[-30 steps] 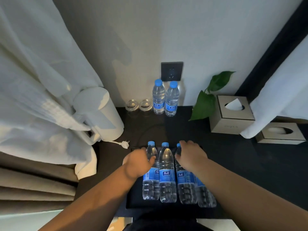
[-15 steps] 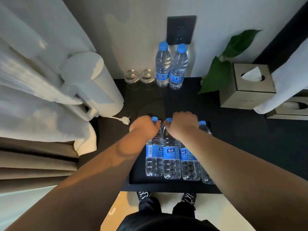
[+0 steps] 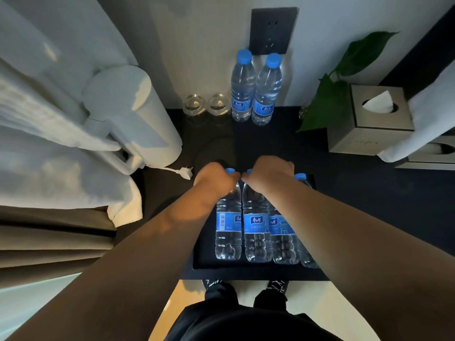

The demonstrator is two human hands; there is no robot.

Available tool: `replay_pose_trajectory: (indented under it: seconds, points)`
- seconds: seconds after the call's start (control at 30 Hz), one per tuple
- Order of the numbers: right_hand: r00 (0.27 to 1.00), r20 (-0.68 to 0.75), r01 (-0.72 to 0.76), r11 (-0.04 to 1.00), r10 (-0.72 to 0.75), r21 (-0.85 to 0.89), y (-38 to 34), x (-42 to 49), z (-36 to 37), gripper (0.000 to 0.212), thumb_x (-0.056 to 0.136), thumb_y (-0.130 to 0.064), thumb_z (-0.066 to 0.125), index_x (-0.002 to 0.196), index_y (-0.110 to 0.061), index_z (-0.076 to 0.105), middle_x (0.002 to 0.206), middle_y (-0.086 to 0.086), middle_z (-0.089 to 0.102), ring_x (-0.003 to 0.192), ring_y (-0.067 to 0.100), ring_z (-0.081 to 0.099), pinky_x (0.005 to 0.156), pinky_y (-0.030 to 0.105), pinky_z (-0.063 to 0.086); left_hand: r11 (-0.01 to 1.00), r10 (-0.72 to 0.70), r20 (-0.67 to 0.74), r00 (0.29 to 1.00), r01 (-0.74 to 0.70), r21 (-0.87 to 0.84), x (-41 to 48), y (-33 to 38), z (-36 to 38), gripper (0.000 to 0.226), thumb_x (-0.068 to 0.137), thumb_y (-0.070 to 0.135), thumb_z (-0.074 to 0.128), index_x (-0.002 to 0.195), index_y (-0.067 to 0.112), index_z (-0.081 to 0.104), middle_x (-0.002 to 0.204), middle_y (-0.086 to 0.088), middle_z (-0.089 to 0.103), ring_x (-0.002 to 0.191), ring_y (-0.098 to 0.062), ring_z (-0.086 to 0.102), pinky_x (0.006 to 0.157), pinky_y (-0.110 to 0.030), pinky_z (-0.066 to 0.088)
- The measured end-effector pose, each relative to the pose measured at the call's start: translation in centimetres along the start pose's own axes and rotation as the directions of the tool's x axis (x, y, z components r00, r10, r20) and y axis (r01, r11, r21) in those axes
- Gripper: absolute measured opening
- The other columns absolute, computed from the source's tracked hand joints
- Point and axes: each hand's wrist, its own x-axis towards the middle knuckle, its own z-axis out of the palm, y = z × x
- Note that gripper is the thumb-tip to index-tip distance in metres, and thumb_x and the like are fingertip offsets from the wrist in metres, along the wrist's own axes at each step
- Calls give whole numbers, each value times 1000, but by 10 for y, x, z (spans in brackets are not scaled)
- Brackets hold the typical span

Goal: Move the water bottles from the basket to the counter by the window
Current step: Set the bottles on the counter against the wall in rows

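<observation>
**Two Home, Four Waiting, Both Hands on the Necks**

Nearest us, the basket (image 3: 246,273) sits at the front edge of the dark bench (image 3: 369,198), four bottles packed in it in a tight upright row; none looks lifted yet, every base down on the basket floor. The left hand (image 3: 216,180) is curled round the neck of the leftmost bottle (image 3: 227,227), blue cap peeping past the knuckles; the right hand (image 3: 269,174) is clenched over the top of the second bottle (image 3: 256,230); whether it has gathered the third bottle (image 3: 283,232) as well I cannot tell, the knuckles hide it; the fourth bottle (image 3: 306,257) stands untouched just beside, half behind the forearm.

Further out, a loose white plug (image 3: 183,172) lies near the left hand; its kettle (image 3: 138,114) stands off to the left against the curtain (image 3: 49,119). At the back, by the wall, the far left bottle (image 3: 242,87) and far right bottle (image 3: 267,92) stand upright and touching, just beside two glasses (image 3: 194,105); I'd call that pair delivered.

My reckoning: two placed, four left in the basket, and a two-handed lift about to begin; at least one more trip after this one.
</observation>
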Motion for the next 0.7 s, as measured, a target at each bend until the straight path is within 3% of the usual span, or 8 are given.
replay_pose_trajectory:
  seconds: [0.1,0.2,0.4,0.57,0.7]
  points:
    - [1000,6,-25,986,24,167,4,-13,-5,39,86,-60,63,74,-23,68,66,-4,70,63,17,67,67,32,51,1000,26,62,998,-26,-1,-5,3,-10,40,84,51,66,64,17,57,65,-2,58,61,-18,58,49,-27,35]
    - [1000,-16,-10,969,14,248,9,-28,-12,39,81,-57,63,67,-21,70,56,-3,69,55,15,68,52,26,45,995,101,34,994,-101,-26,-13,5,-22,49,88,47,66,56,13,50,56,-2,48,57,-20,52,49,-29,31]
    - [995,-7,99,944,-102,316,23,-46,-35,46,77,-57,64,52,-19,59,36,-8,53,46,14,60,49,25,40,975,203,-49,978,-207,-78,-34,12,-49,46,85,45,71,57,10,61,54,-3,53,54,-17,52,55,-32,42]
    - [988,-83,150,934,-129,324,32,-61,-57,52,75,-62,64,48,-18,60,38,-4,54,44,15,61,48,27,44,980,171,-57,984,-176,-92,-52,20,-64,31,78,52,76,72,22,72,64,3,67,58,-10,63,50,-24,42]
    - [974,-178,187,933,-137,306,34,-73,-73,53,75,-64,67,50,-18,60,39,-4,52,45,14,59,46,27,38,971,234,-127,964,-239,-26,-67,29,-78,28,75,49,77,69,23,71,62,5,67,59,-10,64,51,-27,45]
